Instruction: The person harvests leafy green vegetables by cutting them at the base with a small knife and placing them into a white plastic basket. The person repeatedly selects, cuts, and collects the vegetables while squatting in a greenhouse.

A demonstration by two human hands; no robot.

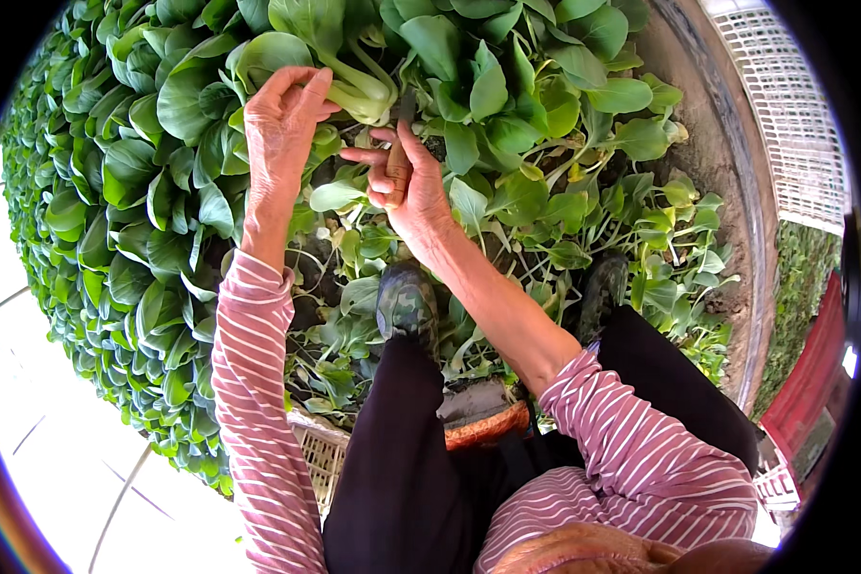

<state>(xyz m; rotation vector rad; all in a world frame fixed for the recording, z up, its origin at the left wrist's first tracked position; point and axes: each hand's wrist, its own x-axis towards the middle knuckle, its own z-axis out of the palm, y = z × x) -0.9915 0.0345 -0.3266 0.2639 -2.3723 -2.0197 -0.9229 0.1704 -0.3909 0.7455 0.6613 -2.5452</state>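
A bok choy with pale green stalks leans with its base towards me, at the top centre. My left hand is at its left side, thumb and bent fingers closed about an outer stalk, which the fingers partly hide. In my right hand, just below the plant's base, is a knife with a wooden handle. Its dark, narrow blade points away from me, beside the base of the bok choy. The index finger lies along the handle, and some other fingers stick out to the left.
Dense bok choy grows on the left. Loose and yellowing leaves cover the soil around my camouflage shoes. A bed edge curves along the right, with a white plastic crate beyond. Another crate stands by my left leg.
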